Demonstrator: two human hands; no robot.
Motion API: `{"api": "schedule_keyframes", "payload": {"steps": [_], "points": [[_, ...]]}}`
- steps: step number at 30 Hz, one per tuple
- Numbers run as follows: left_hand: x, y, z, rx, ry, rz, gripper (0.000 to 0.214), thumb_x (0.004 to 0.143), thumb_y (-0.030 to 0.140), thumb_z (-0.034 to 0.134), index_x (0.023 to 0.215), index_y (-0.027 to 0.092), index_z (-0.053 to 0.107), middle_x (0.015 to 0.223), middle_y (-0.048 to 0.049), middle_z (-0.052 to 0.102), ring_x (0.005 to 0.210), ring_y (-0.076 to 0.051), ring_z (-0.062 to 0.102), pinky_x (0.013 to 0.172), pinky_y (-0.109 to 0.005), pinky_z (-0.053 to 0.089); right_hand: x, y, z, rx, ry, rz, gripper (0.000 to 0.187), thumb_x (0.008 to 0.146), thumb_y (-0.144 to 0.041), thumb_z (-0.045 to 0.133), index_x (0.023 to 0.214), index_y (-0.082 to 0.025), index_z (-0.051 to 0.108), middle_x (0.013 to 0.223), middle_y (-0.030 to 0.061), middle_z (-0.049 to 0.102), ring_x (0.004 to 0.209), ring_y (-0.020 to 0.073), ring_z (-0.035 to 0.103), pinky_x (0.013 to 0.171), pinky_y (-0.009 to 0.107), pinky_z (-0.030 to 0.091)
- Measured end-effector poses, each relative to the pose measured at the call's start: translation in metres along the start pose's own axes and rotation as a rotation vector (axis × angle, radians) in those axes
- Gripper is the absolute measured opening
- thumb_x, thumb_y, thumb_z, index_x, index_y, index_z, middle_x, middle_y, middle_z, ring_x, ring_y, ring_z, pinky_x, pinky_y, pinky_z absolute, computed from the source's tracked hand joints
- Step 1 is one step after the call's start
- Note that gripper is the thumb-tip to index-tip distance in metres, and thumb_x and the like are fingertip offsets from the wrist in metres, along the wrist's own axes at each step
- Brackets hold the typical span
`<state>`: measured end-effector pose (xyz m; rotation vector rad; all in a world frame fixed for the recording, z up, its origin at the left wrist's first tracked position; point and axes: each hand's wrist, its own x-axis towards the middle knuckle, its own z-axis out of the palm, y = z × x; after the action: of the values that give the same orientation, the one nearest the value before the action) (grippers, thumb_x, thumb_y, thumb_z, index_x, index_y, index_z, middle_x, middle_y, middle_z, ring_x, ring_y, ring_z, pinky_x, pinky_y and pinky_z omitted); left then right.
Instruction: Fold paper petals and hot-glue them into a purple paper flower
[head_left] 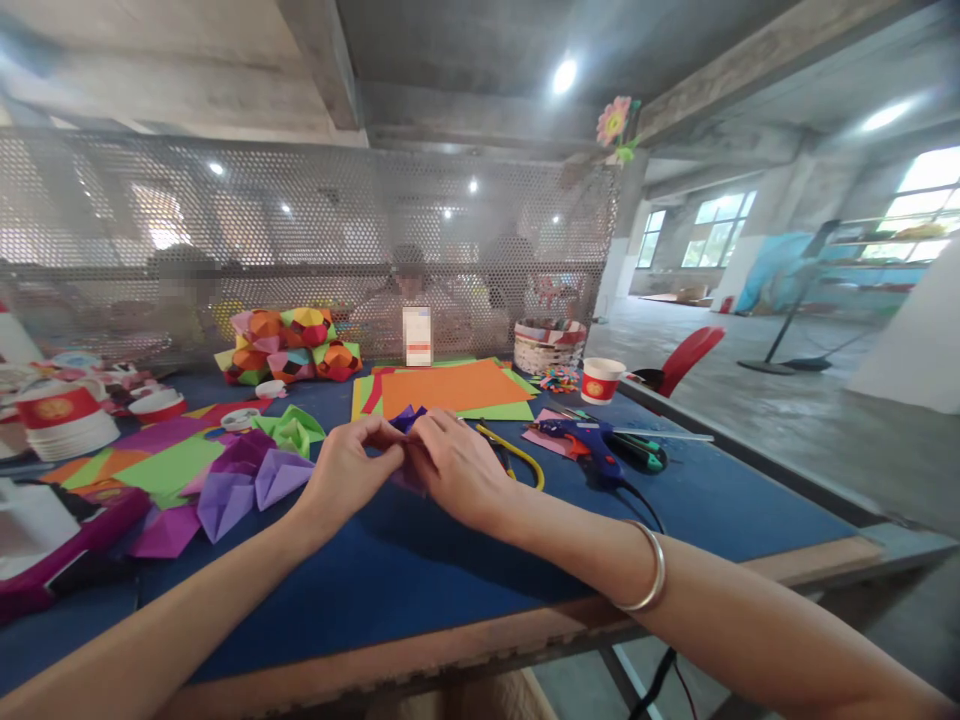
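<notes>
My left hand (351,470) and my right hand (455,466) meet over the blue table (420,580), fingers pinched on a small folded purple paper piece (409,418) held between them. A silver bangle (645,565) circles my right wrist. To the left of my left hand lie folded purple paper shapes (247,485) and a folded green piece (292,428). Just beyond my hands is a stack of orange and green paper sheets (450,388).
A blue glue gun (589,440) and yellow-handled scissors (514,455) lie to the right. A red-and-white paper cup (601,380), a woven basket (549,345) and a colourful paper ball (289,345) stand further back. A mesh screen (300,230) with people behind it bounds the far edge.
</notes>
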<state>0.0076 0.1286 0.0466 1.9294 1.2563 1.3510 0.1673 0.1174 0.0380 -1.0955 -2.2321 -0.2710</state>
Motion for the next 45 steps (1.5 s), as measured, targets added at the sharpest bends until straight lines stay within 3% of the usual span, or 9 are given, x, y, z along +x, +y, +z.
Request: {"api": "schedule_keyframes", "payload": {"steps": [5,9,12,16,20,27,34,41,45], "points": [[0.01,-0.008,-0.005,-0.102,0.16,-0.189,0.017,0.056,0.032,0.062,0.066,0.018,0.064,0.059,0.0021,0.061,0.057,-0.014,0.056,0.055,-0.024,0.043,0.001,0.008,0.005,0.435,-0.009,0.33,0.015,0.089,-0.029,0.063,0.097,-0.018,0.056,0.087,0.0038,0.069,0.079,0.0181,0.065,0.07,0.029,0.046],[0.007,-0.009,-0.002,-0.169,0.045,-0.302,0.02,0.055,0.032,0.064,0.069,0.018,0.059,0.059,0.0037,0.058,0.053,-0.013,0.053,0.05,-0.023,0.042,0.003,0.014,0.003,0.482,0.012,0.371,0.005,0.086,-0.015,0.06,0.089,-0.018,0.058,0.082,0.0032,0.07,0.074,0.0159,0.064,0.069,0.026,0.043],[0.004,-0.007,0.002,-0.115,-0.042,-0.214,0.023,0.054,0.028,0.065,0.074,0.019,0.061,0.065,0.0017,0.063,0.058,-0.015,0.059,0.052,-0.024,0.046,0.004,0.018,-0.002,0.404,0.013,0.319,0.009,0.083,-0.009,0.058,0.086,-0.017,0.06,0.079,0.0026,0.07,0.072,0.0152,0.063,0.068,0.026,0.041],[0.002,-0.005,0.003,-0.004,-0.073,0.013,0.032,0.063,0.034,0.066,0.091,0.02,0.07,0.092,-0.0054,0.073,0.087,-0.023,0.067,0.065,-0.029,0.054,0.002,0.019,-0.005,0.311,-0.07,0.258,0.011,0.084,-0.008,0.056,0.085,-0.017,0.064,0.075,0.0022,0.069,0.066,0.0138,0.06,0.062,0.024,0.037],[0.004,-0.01,-0.001,0.127,-0.075,0.1,0.022,0.073,0.04,0.063,0.077,0.021,0.073,0.077,-0.004,0.075,0.073,-0.021,0.068,0.065,-0.031,0.052,0.001,0.017,-0.006,0.321,-0.087,0.217,0.013,0.084,-0.009,0.057,0.09,-0.017,0.066,0.076,0.0026,0.069,0.065,0.0135,0.059,0.062,0.024,0.038],[0.007,-0.009,-0.006,-0.063,-0.07,0.013,0.02,0.068,0.036,0.068,0.074,0.017,0.074,0.055,0.0004,0.067,0.051,-0.014,0.058,0.052,-0.025,0.045,0.0,0.018,-0.003,0.53,0.064,0.146,0.018,0.085,-0.01,0.055,0.096,-0.019,0.066,0.082,0.0006,0.072,0.073,0.0139,0.065,0.069,0.024,0.047],[0.004,-0.007,-0.009,-0.158,-0.105,-0.062,0.022,0.067,0.036,0.069,0.077,0.017,0.074,0.06,-0.0015,0.069,0.05,-0.014,0.058,0.051,-0.025,0.045,-0.002,0.025,0.002,0.55,0.127,-0.016,0.017,0.084,-0.009,0.055,0.086,-0.019,0.069,0.089,0.0029,0.073,0.08,0.0149,0.066,0.076,0.026,0.049],[0.003,-0.007,-0.009,0.05,-0.049,0.126,0.017,0.071,0.032,0.064,0.072,0.019,0.074,0.067,-0.0028,0.074,0.065,-0.019,0.067,0.065,-0.029,0.051,0.005,0.024,-0.001,0.853,-0.02,0.268,0.015,0.084,-0.025,0.064,0.076,-0.014,0.069,0.073,0.0025,0.07,0.068,0.0138,0.062,0.066,0.025,0.049],[0.0,-0.006,-0.007,0.143,-0.006,0.174,0.018,0.073,0.033,0.061,0.072,0.02,0.074,0.068,-0.0022,0.074,0.066,-0.02,0.068,0.064,-0.029,0.05,0.008,0.028,0.001,1.08,-0.165,0.416,0.015,0.08,-0.028,0.072,0.083,-0.013,0.069,0.074,0.002,0.07,0.064,0.0116,0.061,0.063,0.025,0.051]]}}
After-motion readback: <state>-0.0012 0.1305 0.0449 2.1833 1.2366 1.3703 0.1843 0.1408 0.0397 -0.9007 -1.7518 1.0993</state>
